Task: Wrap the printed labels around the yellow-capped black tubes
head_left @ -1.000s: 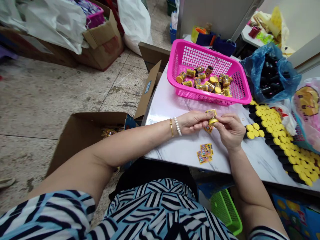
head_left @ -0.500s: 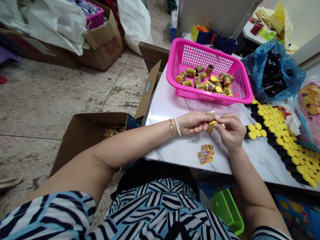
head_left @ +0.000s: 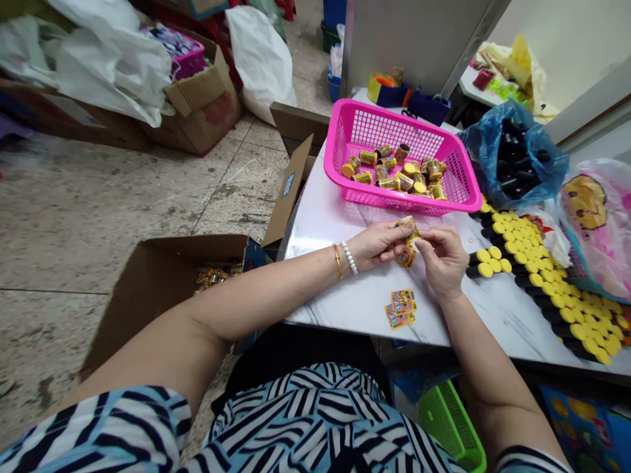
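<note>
My left hand (head_left: 377,244) and my right hand (head_left: 442,259) meet above the white marble table (head_left: 345,289), both pinched on a small yellow-capped tube with a colourful sticker (head_left: 410,231) around it. A few loose stickers (head_left: 400,307) lie on the table just below my hands. Behind them stands a pink basket (head_left: 355,128) holding several labelled tubes (head_left: 394,172). To the right lie rows of black tubes with yellow caps (head_left: 542,276).
A blue bag of black tubes (head_left: 515,157) and a pink printed bag (head_left: 596,223) sit at the right. An open cardboard box (head_left: 162,289) stands on the floor at my left, a green basket (head_left: 451,424) under the table. Boxes and white bags crowd the far floor.
The sticker has been wrapped closer round the tube between my fingers. My head has tipped, so the whole scene sits slightly lower and to the left.
</note>
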